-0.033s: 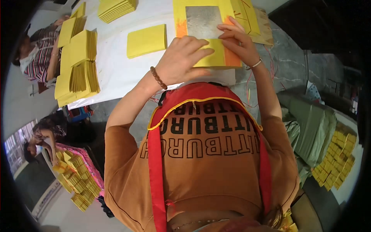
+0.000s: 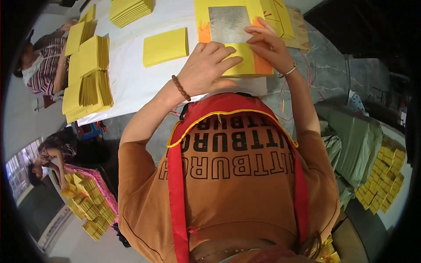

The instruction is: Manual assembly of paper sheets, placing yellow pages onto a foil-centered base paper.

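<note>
A yellow paper sheet (image 2: 240,70) with a silver rectangle (image 2: 228,24) and orange patches at its sides lies before me at the table's near edge. Its near part is bent up into a rounded fold. My left hand (image 2: 208,63), a brown bead bracelet at its wrist, grips this fold from the left, fingers on top and thumb along the near edge. On the right side, my right hand (image 2: 272,46) has its bent fingers and thumb on the same sheet, over the orange strip and the silver's edge. The undersides of both hands are hidden.
A flat yellow paper stack (image 2: 165,47) lies left of the sheet on the white-covered table (image 2: 127,72). More yellow bundles (image 2: 94,57) line the left edge. Two people sit at the left, one beside another yellow pile (image 2: 87,197). Green sacking (image 2: 355,149) stands at the right.
</note>
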Demonstrator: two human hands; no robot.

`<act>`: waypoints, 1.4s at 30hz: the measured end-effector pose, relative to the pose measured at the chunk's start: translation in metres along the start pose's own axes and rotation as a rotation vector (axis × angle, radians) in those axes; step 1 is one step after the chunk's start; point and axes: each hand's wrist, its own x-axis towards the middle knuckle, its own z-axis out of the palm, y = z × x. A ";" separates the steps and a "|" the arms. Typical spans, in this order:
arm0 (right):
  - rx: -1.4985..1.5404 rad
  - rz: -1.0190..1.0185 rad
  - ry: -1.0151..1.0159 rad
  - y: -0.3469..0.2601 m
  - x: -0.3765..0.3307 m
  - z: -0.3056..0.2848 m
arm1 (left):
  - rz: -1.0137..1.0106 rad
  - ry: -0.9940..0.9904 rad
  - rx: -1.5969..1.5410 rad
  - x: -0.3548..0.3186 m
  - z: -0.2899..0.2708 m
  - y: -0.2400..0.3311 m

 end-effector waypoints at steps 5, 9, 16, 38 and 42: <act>0.034 0.000 -0.011 0.002 -0.002 -0.001 | 0.041 -0.076 0.057 0.008 0.000 -0.003; 0.084 0.016 -0.002 0.005 -0.003 0.000 | 0.052 -0.080 -0.124 0.016 -0.002 -0.007; 0.102 0.006 -0.065 0.011 -0.003 -0.005 | 0.015 -0.076 -0.195 0.023 -0.005 -0.006; 0.346 0.045 -0.173 0.008 -0.004 -0.013 | -0.591 -0.331 -0.844 0.033 -0.009 -0.029; 0.154 0.010 -0.206 -0.002 -0.009 -0.015 | -0.599 -0.284 -0.931 0.033 -0.012 -0.031</act>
